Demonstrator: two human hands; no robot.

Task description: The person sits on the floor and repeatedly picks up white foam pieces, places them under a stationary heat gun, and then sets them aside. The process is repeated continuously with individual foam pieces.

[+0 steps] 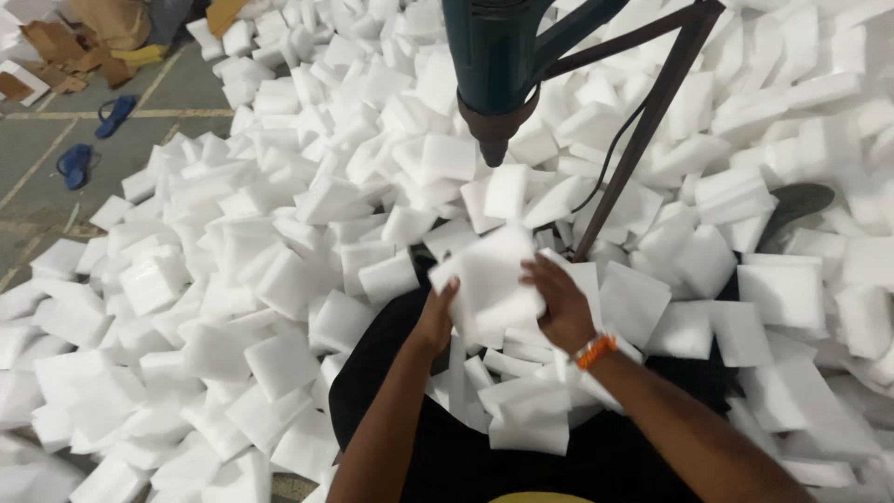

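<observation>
Both my hands hold one white wrapped foam block (491,279) up in front of me. My left hand (436,315) grips its left edge and my right hand (559,303), with an orange band on the wrist, grips its right side. Straight above the block hangs a dark green heat-gun-like tool (494,70) fixed to a brown metal stand (643,126), its nozzle pointing down. More white blocks lie in my lap on a black cloth (372,373).
A huge heap of white foam blocks (242,279) covers the floor all around. Grey floor with yellow lines shows at the upper left, with two blue sandals (93,140) and cardboard scraps (65,47). A dark cable runs along the stand.
</observation>
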